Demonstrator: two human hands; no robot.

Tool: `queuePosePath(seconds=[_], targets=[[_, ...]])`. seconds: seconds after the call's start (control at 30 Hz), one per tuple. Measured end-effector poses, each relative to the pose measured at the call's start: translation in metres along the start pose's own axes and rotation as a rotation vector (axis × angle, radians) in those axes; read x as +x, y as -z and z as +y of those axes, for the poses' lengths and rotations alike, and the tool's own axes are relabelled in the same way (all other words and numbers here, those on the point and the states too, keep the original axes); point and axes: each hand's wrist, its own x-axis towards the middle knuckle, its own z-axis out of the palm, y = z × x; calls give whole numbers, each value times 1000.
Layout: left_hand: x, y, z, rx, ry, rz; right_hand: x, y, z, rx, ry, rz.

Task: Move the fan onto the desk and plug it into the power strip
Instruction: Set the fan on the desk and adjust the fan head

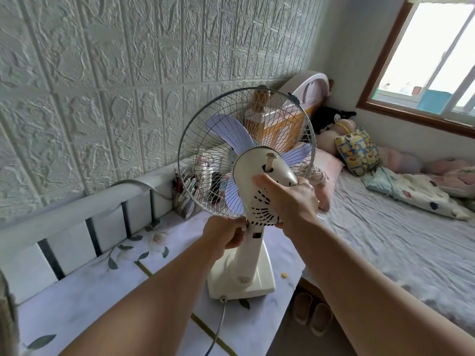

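Note:
A cream table fan (267, 173) with pale purple blades and a wire cage stands on the desk (97, 291), its square base near the desk's right edge. My right hand (290, 194) grips the rear motor housing from the right, thumb laid across it. My left hand (226, 232) pinches the neck joint just below the motor. A grey cord (218, 327) runs from the base's front toward me and leaves the frame; its plug is out of view. No power strip shows.
The desk has a marble-and-leaf print cover and a white railing (77, 209) along the brick-pattern wall. A pen holder (183, 201) and bottles stand behind the cage. A bed (398, 227) with pillows and plush toys lies right; slippers (312, 312) sit on the floor between.

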Motion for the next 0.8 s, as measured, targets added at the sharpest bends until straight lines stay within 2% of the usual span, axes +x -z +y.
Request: queuePosePath(seconds=[0.13,0.27,0.47,0.57,0.63,0.73,0.8], targets=[[-4,3,3,27,-15,-63,0,1,0,-1,-3,-9],[-2,8,2,83,-125,-72,1,1,0,-1,-7,-9],[-1,0,2,348,-357,52,1,0,1,-5,-3,-12],[-1,2,3,64,-228,50,2,2,1,5,-6,-14],[0,8,3,-72,-100,-11,2,2,2,10,-9,-17],[0,12,2,2,-14,-132,1,0,2,3,1,-11],[2,9,-1,54,-91,-139,1,-1,2,3,3,-2]])
